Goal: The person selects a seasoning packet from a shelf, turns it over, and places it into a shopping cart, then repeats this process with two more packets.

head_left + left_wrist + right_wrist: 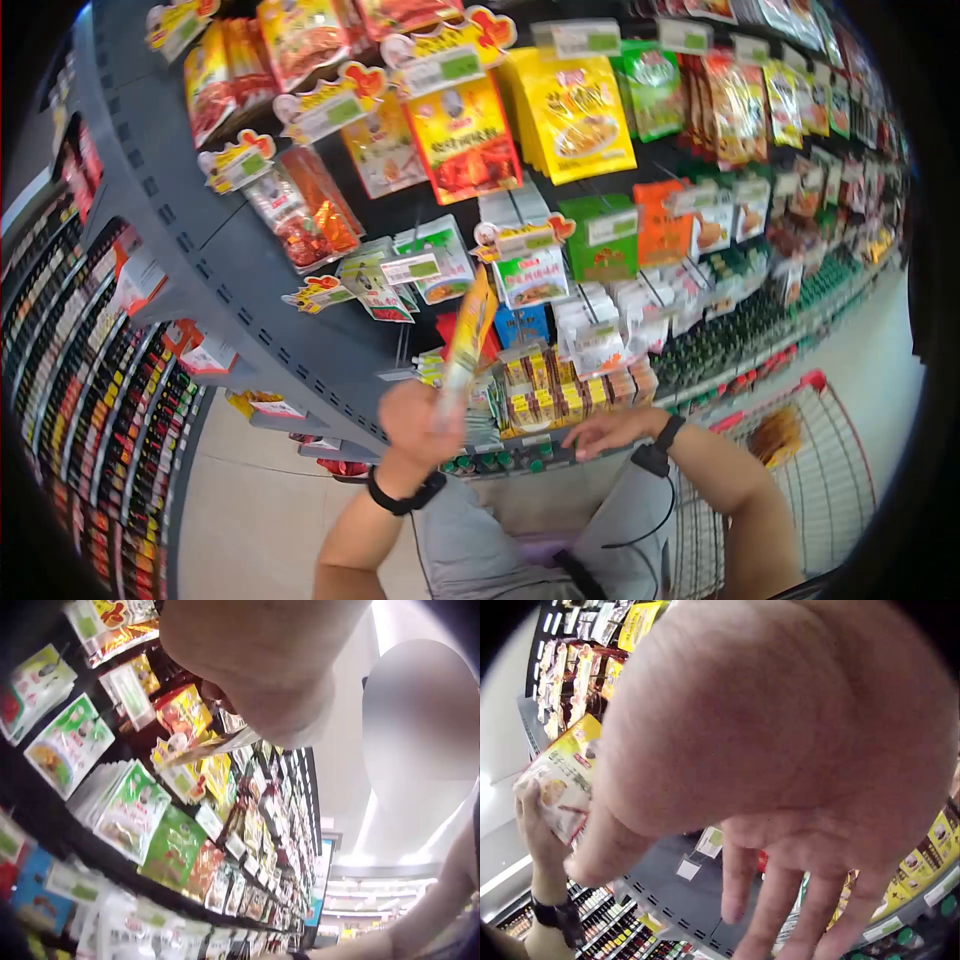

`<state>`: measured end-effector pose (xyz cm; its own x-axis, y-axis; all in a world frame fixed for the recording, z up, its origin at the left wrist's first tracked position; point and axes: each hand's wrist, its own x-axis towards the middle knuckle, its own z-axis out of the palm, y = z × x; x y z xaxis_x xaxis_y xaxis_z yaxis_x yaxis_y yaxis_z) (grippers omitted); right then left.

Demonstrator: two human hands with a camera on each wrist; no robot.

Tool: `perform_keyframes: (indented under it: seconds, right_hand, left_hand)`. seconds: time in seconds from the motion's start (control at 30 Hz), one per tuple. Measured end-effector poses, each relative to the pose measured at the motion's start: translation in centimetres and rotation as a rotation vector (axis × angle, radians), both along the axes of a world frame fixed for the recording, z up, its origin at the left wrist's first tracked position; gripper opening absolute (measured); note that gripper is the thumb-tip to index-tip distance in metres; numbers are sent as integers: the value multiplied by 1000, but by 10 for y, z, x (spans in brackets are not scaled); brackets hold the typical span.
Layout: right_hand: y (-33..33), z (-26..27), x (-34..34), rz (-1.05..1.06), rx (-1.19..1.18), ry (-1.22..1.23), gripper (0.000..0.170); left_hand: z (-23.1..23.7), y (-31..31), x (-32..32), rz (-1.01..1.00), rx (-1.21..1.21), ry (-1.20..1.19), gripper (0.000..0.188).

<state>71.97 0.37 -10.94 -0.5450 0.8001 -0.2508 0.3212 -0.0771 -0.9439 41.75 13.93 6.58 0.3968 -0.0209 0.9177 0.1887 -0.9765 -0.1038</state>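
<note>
My left hand [418, 425] grips a flat seasoning packet [466, 345] by its lower end and holds it upright, turned nearly edge-on in the head view. Seen from the right wrist, this packet [561, 780] has a yellow top and a whitish lower part with a food picture. In the left wrist view only its thin edge [214, 746] shows below the hand. My right hand [615, 432] holds nothing, its fingers loosely extended above my knee. Just beyond it stand small yellow-and-brown boxes [545, 390] on a low shelf.
Hanging packets fill the rack ahead, among them yellow packets [580, 110] and green packets [605, 240], with price tags jutting out. A grey shelf upright [190, 200] rises on the left. To the right stands a wire shopping cart [830, 470] with a brown item inside.
</note>
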Motion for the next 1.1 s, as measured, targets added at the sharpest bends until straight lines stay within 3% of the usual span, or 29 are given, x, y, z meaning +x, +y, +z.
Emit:
perform_keyframes:
  seconds: [0.07,0.13,0.2,0.27,0.3,0.33,0.4,0.43,0.53,0.63,0.73,0.77,0.87,0.93,0.97,1.07,1.1]
  right_hand:
    - [1,-3,-8,135,-97,237,69]
    - [-8,0,-14,234,-261,598,68]
    - [-6,-30,-23,193,-353,842,66]
    - [-14,-4,-42,7,-393,767,53]
    - [2,-39,-41,-7,-383,611,50]
    - [21,-86,-40,-20,-383,467,48]
    - [30,-103,-41,-37,-344,469,46]
    - [28,-98,-40,-54,-325,446,46]
    - [-5,-9,-31,-151,-300,298,50]
    - [-10,6,-34,-79,-212,366,53]
    - [-8,5,-55,9,-67,381,54]
    - [-9,6,-63,37,3,376,54]
    - [-24,21,-74,66,78,313,57]
    - [-21,21,-75,92,83,215,57]
    - [-19,20,-73,96,73,306,58]
    - [-13,24,-75,69,131,283,58]
    - [-14,27,-76,101,38,410,59]
  left_hand:
    - [-25,-30,14,-29,45,248,22]
    - [-63,-58,31,-109,-19,482,24]
    - [-103,-79,45,-195,-48,727,25]
    - [-136,-95,51,-200,-96,802,24]
    - [-147,-107,50,-188,-130,849,24]
    - [-151,-114,48,-207,-210,827,23]
    - [-154,-122,50,-226,-378,771,23]
    - [-161,-121,43,-251,-433,720,32]
    - [-184,-122,18,-109,-692,413,42]
    - [-208,-116,-7,-48,-1157,233,55]
    - [-225,-121,-22,-463,-1745,-64,63]
    - [-222,-118,-31,-512,-1856,66,69]
    - [-207,-144,-34,-720,-1731,139,67]
    - [-202,-142,-34,-518,-1702,324,68]
    - [-200,-139,-33,-425,-1673,425,68]
    - [-202,-142,-28,-528,-1707,278,68]
    - [-205,-143,-27,-543,-1684,245,70]
